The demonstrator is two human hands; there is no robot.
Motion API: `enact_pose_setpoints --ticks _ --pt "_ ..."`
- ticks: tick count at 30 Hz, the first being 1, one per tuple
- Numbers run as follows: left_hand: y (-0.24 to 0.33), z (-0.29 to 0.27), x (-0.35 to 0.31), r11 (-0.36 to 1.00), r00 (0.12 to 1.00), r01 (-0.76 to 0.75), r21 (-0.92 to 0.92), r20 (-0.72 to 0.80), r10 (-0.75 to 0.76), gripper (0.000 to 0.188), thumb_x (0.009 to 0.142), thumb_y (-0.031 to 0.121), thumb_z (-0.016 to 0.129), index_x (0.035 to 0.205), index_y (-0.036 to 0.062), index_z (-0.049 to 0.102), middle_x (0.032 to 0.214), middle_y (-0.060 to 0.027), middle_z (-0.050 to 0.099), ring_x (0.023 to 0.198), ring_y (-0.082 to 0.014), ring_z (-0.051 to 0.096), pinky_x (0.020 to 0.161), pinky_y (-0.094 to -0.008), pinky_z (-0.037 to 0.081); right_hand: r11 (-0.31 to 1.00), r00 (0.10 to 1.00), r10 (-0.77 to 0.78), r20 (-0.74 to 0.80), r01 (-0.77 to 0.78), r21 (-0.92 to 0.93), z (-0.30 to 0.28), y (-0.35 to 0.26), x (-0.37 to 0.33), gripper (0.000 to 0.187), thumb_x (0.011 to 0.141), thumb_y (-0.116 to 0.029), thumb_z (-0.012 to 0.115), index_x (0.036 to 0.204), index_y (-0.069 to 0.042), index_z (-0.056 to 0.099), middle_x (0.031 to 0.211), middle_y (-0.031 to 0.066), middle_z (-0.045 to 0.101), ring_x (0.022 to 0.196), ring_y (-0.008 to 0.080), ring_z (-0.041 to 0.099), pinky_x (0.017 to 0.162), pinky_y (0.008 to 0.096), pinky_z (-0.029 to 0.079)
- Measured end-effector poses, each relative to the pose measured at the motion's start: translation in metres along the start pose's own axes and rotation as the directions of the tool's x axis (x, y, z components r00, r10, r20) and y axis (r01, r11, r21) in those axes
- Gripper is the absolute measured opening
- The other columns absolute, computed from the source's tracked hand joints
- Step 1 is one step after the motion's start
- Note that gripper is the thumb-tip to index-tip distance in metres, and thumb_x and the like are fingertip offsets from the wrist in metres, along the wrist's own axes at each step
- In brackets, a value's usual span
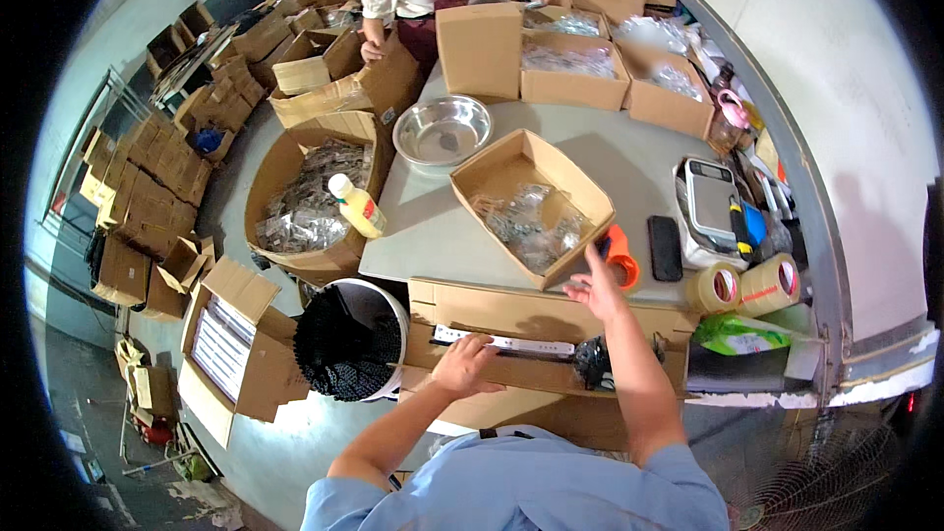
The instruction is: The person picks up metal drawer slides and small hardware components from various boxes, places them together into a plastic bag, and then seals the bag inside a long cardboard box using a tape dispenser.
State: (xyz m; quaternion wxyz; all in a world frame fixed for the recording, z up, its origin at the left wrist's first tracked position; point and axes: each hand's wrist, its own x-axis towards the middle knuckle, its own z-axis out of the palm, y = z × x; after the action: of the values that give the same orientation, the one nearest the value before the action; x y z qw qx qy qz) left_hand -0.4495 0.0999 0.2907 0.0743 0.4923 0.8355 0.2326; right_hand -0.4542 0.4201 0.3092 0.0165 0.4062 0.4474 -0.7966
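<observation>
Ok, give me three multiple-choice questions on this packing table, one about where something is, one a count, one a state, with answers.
1. Where is the steel bowl?
A. on the table, beyond the open box of clear bags
B. on the floor
C. inside the white bin

2. How many tape rolls stand at the table's right?
A. one
B. two
C. four

3. The right hand is
A. open and empty
B. gripping the bottle
C. closed on scissors

Answers: A, the bowl sits past that box; B, two rolls stand side by side; A, its fingers are spread with nothing in them.
</observation>
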Motion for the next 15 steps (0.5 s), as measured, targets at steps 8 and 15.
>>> enact_pose_setpoints --ticks 8,15 --pt "0.002 -0.002 -0.014 0.997 0.996 -0.081 -0.009 -0.048 0.081 0.082 0.059 0.048 0.076 0.122 0.0077 0.045 0.127 -0.0176 0.041 0.119 -0.0373 0.038 0.099 -0.0482 0.035 1.000 0.990 0.024 0.140 -0.023 -0.011 0.017 -0.028 0.062 0.032 0.080 -0.012 0.051 0.108 0.002 0.046 0.101 0.0167 0.057 0.087 0.0314 0.062 0.069 0.0444 0.057" --pt "-0.016 0.002 -0.006 0.994 0.970 -0.094 0.049 -0.218 0.103 0.080 0.056 0.049 0.077 0.121 0.0141 0.047 0.131 -0.0175 0.037 0.116 -0.0402 0.038 0.099 -0.0516 0.034 0.908 0.917 -0.400 0.017 0.393 0.144 0.013 0.007 -0.037 0.035 0.076 -0.002 0.050 0.110 0.005 0.049 0.095 0.0123 0.061 0.079 0.0299 0.064 0.067 0.0434 0.059"
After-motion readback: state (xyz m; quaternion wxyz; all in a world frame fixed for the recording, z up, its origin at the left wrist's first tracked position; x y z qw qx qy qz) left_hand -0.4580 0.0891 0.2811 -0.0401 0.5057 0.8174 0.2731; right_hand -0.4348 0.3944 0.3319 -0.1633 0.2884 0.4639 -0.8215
